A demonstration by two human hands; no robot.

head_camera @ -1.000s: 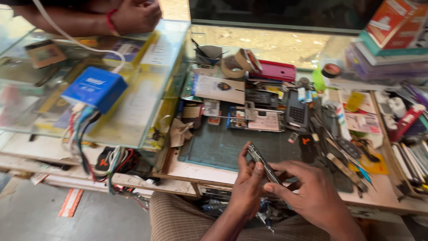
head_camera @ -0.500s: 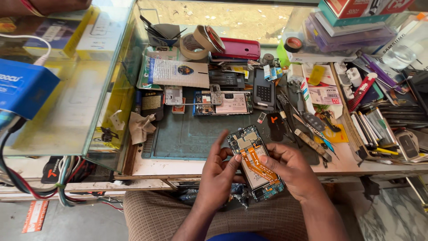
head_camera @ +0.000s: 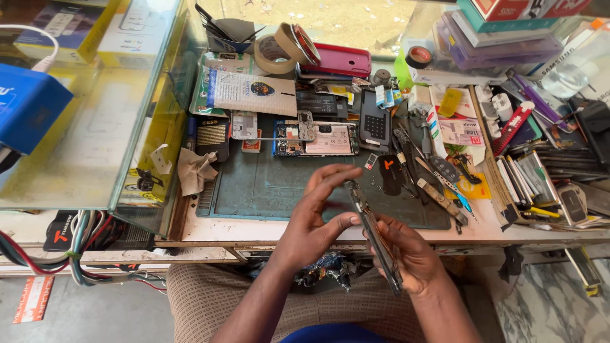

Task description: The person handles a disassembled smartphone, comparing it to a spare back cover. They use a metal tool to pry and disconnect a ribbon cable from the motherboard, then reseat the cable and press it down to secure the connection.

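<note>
Both my hands hold an opened phone body (head_camera: 375, 235) edge-on over the front edge of the dark green work mat (head_camera: 254, 190). My right hand (head_camera: 410, 254) cups it from below and behind. My left hand (head_camera: 314, 219) pinches its upper edge with thumb and fingers, which are partly blurred. Beyond them on the mat lies another opened phone (head_camera: 318, 138) with its circuit boards showing. A small black phone part (head_camera: 389, 173) lies just right of my fingers.
A glass display case (head_camera: 95, 114) stands at left with a blue box (head_camera: 28, 105) on it. Tape rolls (head_camera: 286, 47), a red phone (head_camera: 337, 60), a black keypad phone (head_camera: 375, 127), tweezers and screwdrivers (head_camera: 438, 184) crowd the bench. Boxes (head_camera: 502, 32) are stacked at back right. Cables (head_camera: 76, 254) hang below.
The phone body has turned from lying face-up, orange flex cable showing, to standing on its edge. My left hand has shifted up to its top edge. The view has moved slightly.
</note>
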